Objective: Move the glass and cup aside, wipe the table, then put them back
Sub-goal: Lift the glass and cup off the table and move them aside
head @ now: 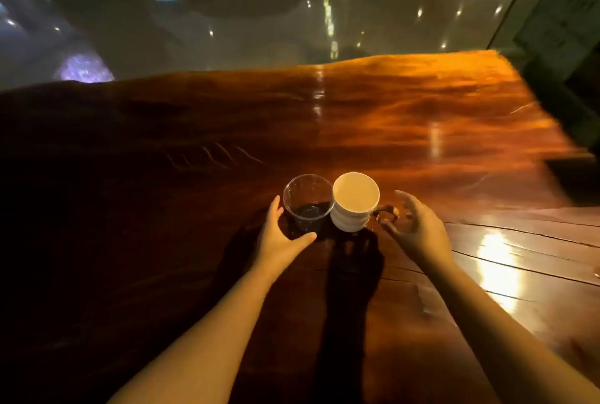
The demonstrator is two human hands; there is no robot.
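A clear glass and a white ribbed cup stand upright side by side, touching, on a glossy dark wooden table. The cup's handle points right. My left hand is open just left of the glass and below it, its fingers curved around the base without a firm hold. To the right of the cup, my right hand is open too, fingertips close to the handle. Neither hand holds anything.
The table's far edge runs across the upper middle and its right edge slants down the right side. Beyond lies a shiny floor with light reflections. Cracks cross the wood at the right.
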